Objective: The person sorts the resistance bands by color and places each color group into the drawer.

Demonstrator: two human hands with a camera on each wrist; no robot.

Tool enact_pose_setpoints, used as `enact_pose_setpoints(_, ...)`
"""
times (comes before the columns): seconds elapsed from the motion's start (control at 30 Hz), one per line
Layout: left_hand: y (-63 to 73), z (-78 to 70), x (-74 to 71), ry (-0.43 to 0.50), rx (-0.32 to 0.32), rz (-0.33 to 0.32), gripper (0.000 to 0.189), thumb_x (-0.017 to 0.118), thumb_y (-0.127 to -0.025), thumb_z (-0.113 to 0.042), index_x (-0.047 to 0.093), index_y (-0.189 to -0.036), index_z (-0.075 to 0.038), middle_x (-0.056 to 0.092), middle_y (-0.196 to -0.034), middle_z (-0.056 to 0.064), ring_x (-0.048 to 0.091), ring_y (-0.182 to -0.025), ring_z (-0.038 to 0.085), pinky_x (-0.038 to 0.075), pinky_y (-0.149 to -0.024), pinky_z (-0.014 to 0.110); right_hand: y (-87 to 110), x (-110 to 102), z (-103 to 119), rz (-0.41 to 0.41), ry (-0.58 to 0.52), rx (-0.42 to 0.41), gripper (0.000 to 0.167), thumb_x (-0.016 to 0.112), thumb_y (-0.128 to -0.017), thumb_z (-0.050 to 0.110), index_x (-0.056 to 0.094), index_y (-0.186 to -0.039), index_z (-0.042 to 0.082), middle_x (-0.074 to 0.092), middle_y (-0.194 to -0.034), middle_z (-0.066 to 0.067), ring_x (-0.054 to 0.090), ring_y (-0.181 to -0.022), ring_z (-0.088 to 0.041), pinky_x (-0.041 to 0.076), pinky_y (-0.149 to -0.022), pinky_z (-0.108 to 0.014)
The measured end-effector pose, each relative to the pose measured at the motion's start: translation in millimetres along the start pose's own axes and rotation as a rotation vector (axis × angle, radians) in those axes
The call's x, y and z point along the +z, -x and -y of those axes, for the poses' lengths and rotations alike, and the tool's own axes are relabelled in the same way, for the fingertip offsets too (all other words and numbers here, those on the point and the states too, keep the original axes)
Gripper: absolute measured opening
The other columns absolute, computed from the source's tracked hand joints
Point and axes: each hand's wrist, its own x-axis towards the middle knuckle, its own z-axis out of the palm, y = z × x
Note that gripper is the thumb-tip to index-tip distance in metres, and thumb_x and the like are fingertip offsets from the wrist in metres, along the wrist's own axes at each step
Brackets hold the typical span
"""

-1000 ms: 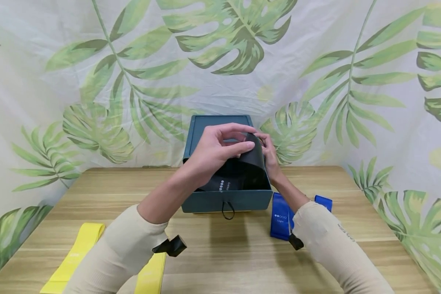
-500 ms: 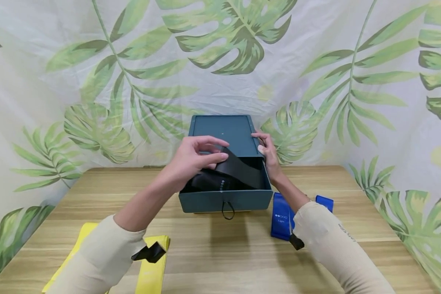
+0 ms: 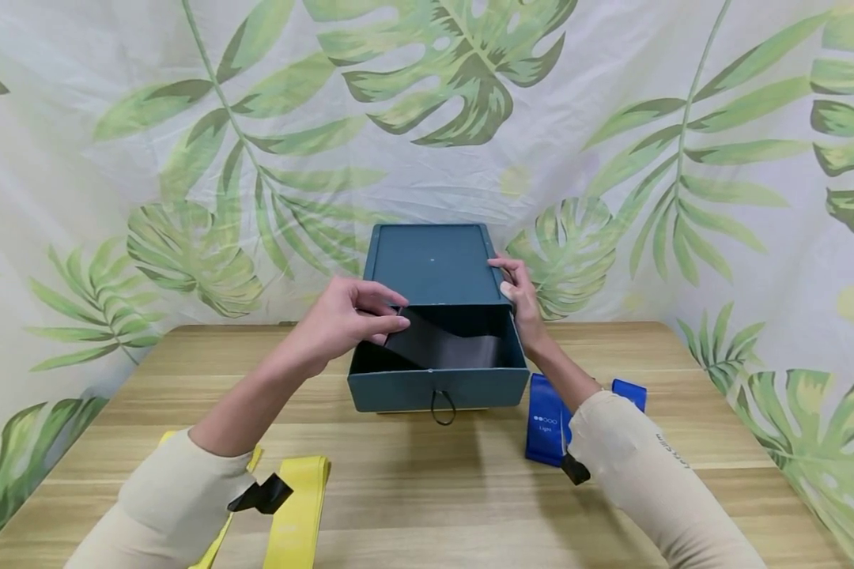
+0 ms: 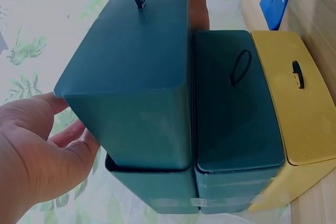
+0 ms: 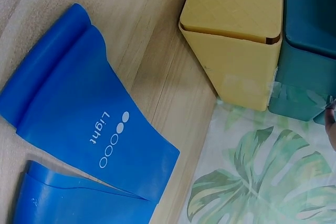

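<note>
The top teal drawer (image 3: 437, 390) of a stacked set is pulled out, with a black loop on its front. A black resistance band (image 3: 444, 341) lies in it, one end raised at the left. My left hand (image 3: 345, 320) pinches that raised end between thumb and fingers over the drawer's left side; in the left wrist view the drawer wall hides the band. At the drawer unit's right side, my right hand (image 3: 523, 300) rests with its fingertips at the top edge. Only a bit of it shows in the right wrist view.
Blue resistance bands (image 3: 544, 419) marked "Light" lie right of the drawers, under my right forearm. Yellow bands (image 3: 295, 510) lie at the front left. Below the top drawer are another teal drawer (image 4: 236, 114) and a yellow one (image 4: 299, 108). A leaf-print cloth (image 3: 427, 182) hangs behind.
My left hand has moved left and down with the band's end, drawing it across the drawer. My right hand has gone from near the band to the unit's right edge.
</note>
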Motion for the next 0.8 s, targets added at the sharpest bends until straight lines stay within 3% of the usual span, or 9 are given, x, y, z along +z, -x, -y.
enact_pose_setpoints(0.27,1.9,2.5,-2.7,-0.031,-0.005,0.022,0.03,0.073,-0.094,-0.002,0.07,-0.121,0.012,0.075,-0.104,0.017,0.072,-0.083,0.014,0.063,-0.078,0.032,-0.5,-0.3,-1.1,0.001,-0.012,-0.001,0.055,0.037,-0.094,0.017,0.04,-0.137,-0.017,0.026,-0.162,-0.03,0.022,-0.155,-0.04,0.019,-0.124,-0.052)
enact_pose_setpoints(0.5,4.6,-2.0,0.3,-0.277,0.069,-0.014,0.022,0.077,-0.093,-0.004,0.075,-0.111,0.007,0.075,-0.102,0.017,0.076,-0.08,0.023,0.062,-0.079,0.038,-1.3,-0.4,-1.5,-0.01,-0.015,-0.007,0.056,0.037,-0.093,0.016,0.04,-0.136,-0.018,0.028,-0.16,-0.03,0.023,-0.154,-0.041,0.019,-0.124,-0.048)
enact_pose_setpoints(0.63,9.7,-5.9,2.3,-0.381,0.144,-0.076,0.02,0.077,-0.093,-0.004,0.074,-0.11,0.006,0.075,-0.103,0.017,0.074,-0.089,0.026,0.061,-0.083,0.04,-1.2,-0.5,-2.0,-0.007,-0.007,-0.002,0.056,0.037,-0.093,0.017,0.04,-0.137,-0.018,0.028,-0.16,-0.03,0.022,-0.154,-0.04,0.018,-0.124,-0.048)
enact_pose_setpoints(0.7,14.1,-7.9,4.0,-0.405,0.218,-0.123,0.019,0.077,-0.093,-0.003,0.075,-0.11,0.005,0.074,-0.102,0.015,0.072,-0.09,0.025,0.061,-0.081,0.039,-0.7,-0.4,-1.5,-0.002,-0.007,0.002,0.056,0.037,-0.094,0.017,0.039,-0.137,-0.018,0.027,-0.161,-0.03,0.022,-0.154,-0.04,0.018,-0.124,-0.05)
enact_pose_setpoints(0.8,24.0,-11.2,9.7,-0.368,0.339,-0.143,0.015,0.077,-0.092,-0.002,0.076,-0.107,0.002,0.072,-0.089,0.008,0.068,-0.076,0.019,0.06,-0.07,0.031,-0.1,-0.3,-0.4,0.001,-0.006,0.007,0.056,0.037,-0.094,0.018,0.039,-0.138,-0.017,0.027,-0.161,-0.029,0.022,-0.154,-0.039,0.018,-0.124,-0.051)
